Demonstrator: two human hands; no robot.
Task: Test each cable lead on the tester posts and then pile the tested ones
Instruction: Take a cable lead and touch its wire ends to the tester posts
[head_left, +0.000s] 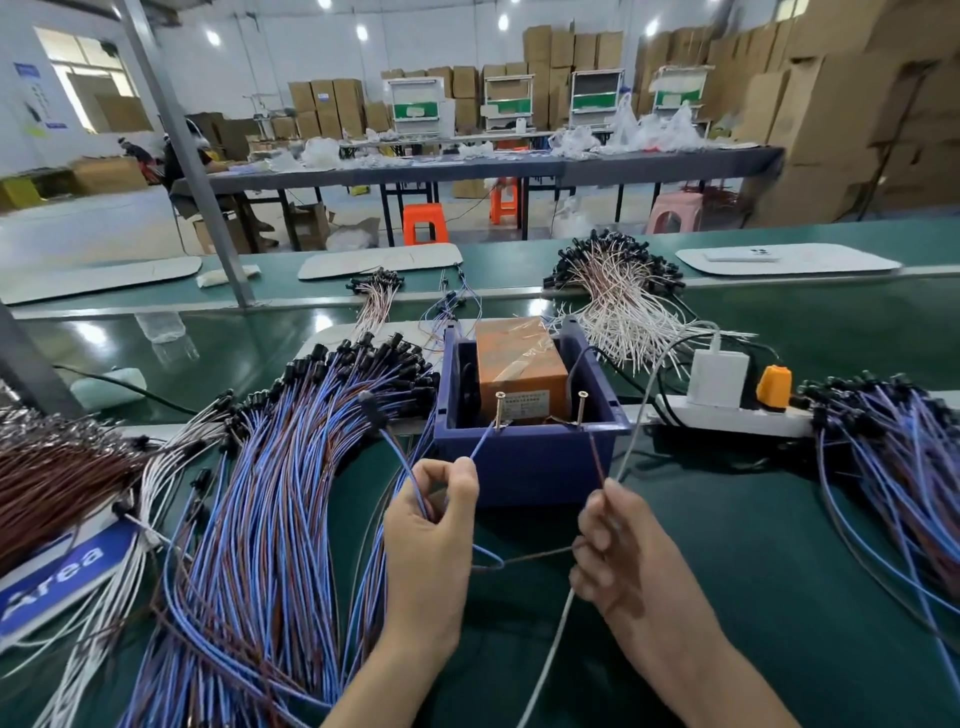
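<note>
A factory assembly hall: stacked cardboard cartons (831, 104) fill the back and right walls, a long worktable (571, 167) with plastic stools (425, 223) beneath it crosses the floor, and the green counter (753, 545) carries heaps of wire leads (270, 493) either side of a boxed tester (519, 364).

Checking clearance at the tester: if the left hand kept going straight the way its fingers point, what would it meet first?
The left hand would probably meet the front wall of the blue bin, just below the left post where its blue lead ends; depth is unclear.
</note>
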